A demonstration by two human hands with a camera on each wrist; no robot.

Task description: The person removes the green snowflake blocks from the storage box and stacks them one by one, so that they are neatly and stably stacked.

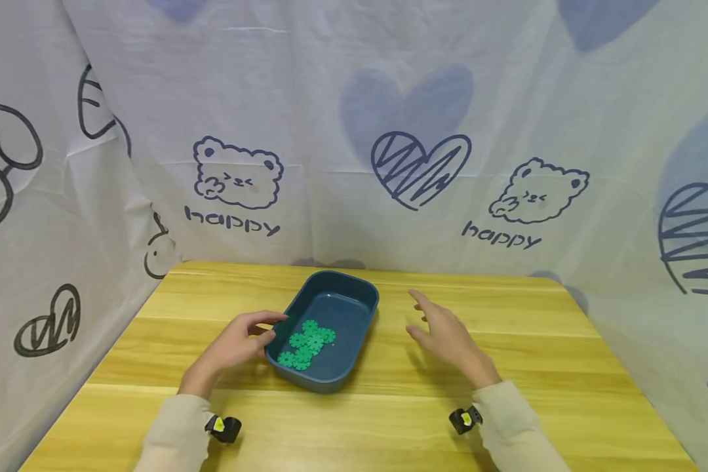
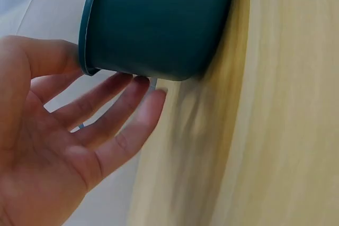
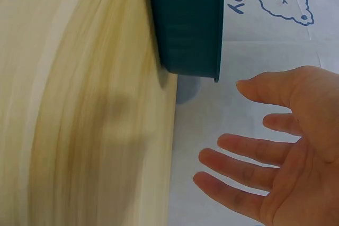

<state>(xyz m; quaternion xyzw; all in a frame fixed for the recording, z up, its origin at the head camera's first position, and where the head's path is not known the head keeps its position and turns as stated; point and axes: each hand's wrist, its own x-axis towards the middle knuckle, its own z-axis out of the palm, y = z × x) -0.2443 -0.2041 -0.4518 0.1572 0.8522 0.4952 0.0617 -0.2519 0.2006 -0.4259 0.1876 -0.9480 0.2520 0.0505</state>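
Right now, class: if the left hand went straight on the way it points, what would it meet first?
Most likely the dark blue bin, on its left side: the left hand is right at it, though whether they touch is unclear.

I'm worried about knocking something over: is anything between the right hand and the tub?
Nothing visible: just an open gap over the table separates the right hand from the tub.
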